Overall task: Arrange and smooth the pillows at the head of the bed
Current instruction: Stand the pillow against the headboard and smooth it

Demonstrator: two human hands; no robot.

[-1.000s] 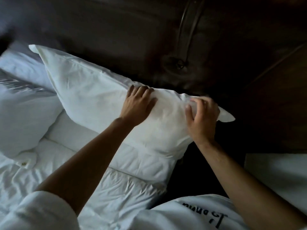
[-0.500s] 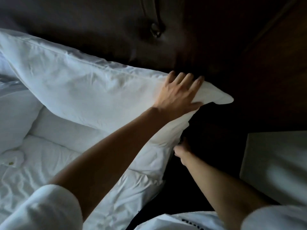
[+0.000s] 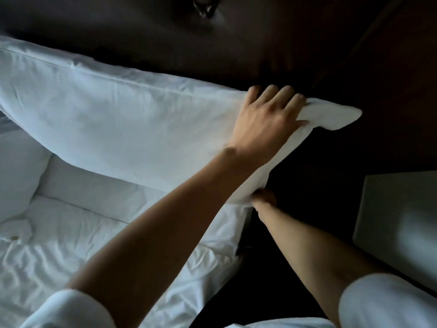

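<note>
1. Head view looked down on a white pillow [image 3: 113, 119] stretched from about 9 o'clock toward 3 o'clock, its long upper seam lying against a dark padded headboard [image 3: 142, 31] at 12 o'clock.
2. The left hand [image 3: 264, 119] lay palm-down on the pillow's right end, just right of centre in the picture; its fingers [image 3: 287, 95] were spread and curled over the top edge, with the thumb pressed along the fabric, so it gripped that end of the pillow.
3. A loose white corner flap [image 3: 335, 114] of the pillowcase stuck out past those fingers toward 3 o'clock, over the dark gap beside the bed.
4. The right hand [image 3: 263, 197] sat at the pillow's lower right corner, toward 5 o'clock from the left hand. Most of it was tucked under the fabric, so I cannot tell whether its fingers were clenched or released.
5. The pillow's body ran away from both hands toward 9 o'clock, resting over a second white pillow [image 3: 94, 185] beneath it.
6. Wrinkled white bedding [image 3: 71, 252] filled the 7 o'clock area.
7. Both forearms came from white sleeves [image 3: 378, 301] at 6 o'clock.
8. A pale nightstand worktop [image 3: 402, 228] stood at 4 o'clock, apart from the bed.
</note>
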